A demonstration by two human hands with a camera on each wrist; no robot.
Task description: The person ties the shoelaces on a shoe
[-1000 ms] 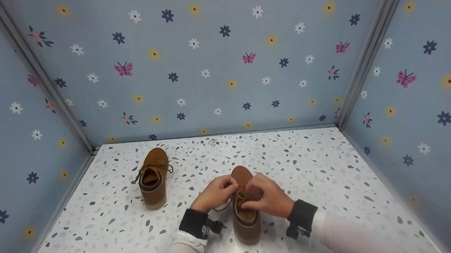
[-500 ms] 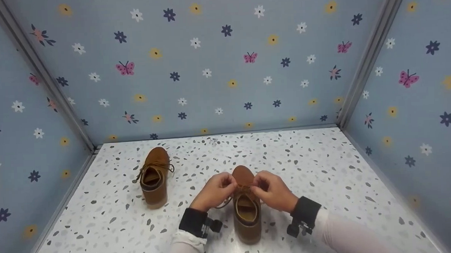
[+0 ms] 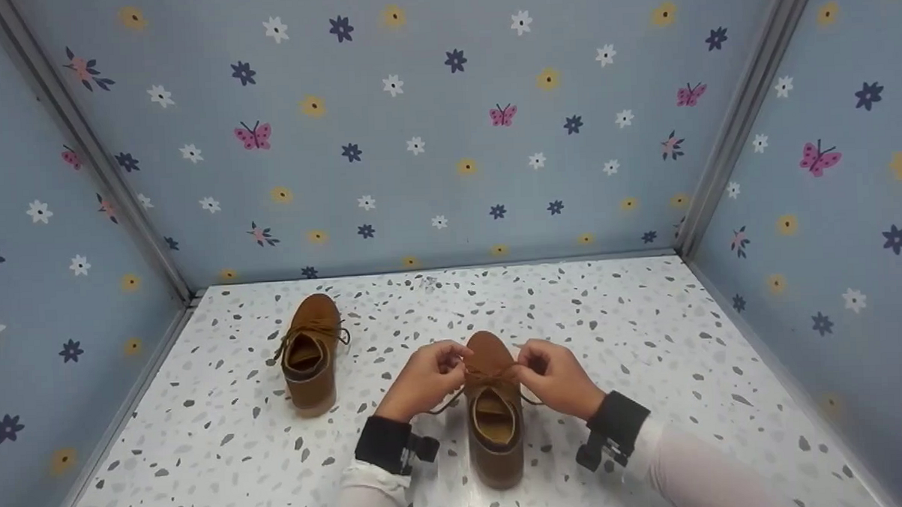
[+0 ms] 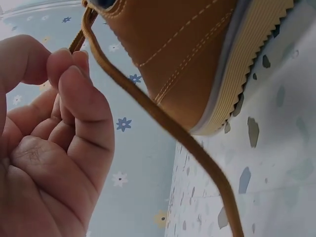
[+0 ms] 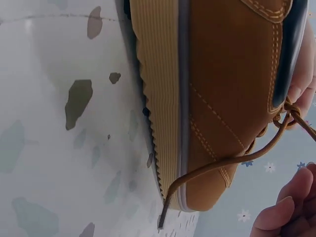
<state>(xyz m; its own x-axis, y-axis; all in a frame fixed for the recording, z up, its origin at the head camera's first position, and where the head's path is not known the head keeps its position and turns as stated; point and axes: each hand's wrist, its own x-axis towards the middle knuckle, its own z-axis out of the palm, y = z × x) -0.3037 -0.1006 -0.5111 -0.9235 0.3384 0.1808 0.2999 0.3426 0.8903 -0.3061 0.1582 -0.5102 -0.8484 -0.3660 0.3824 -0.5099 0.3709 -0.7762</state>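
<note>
A brown lace-up shoe (image 3: 498, 466) stands on the speckled surface, toe pointing away, between my two hands. My left hand (image 3: 422, 380) pinches a loop of its brown shoelace (image 4: 76, 42) on the left side, between thumb and fingertips. On the other side my right hand (image 3: 564, 378) pinches the opposite loop, and the lace is drawn out sideways from the knot (image 5: 291, 106) above the tongue. A loose lace end (image 4: 148, 106) hangs down on the left of the shoe. Another loose end (image 5: 212, 168) droops over the right side towards the sole.
The matching brown shoe (image 3: 311, 397) stands farther left, its laces tied in a bow. Blue flowered panels (image 3: 447, 133) enclose the back and both sides of the white speckled surface (image 3: 611, 315). Each wrist wears a black strap with a small camera.
Both hands have moved apart, the right one outward to the right, drawing the lace loops to either side. The bow at the knot has flattened and tightened. The shoes stay in place.
</note>
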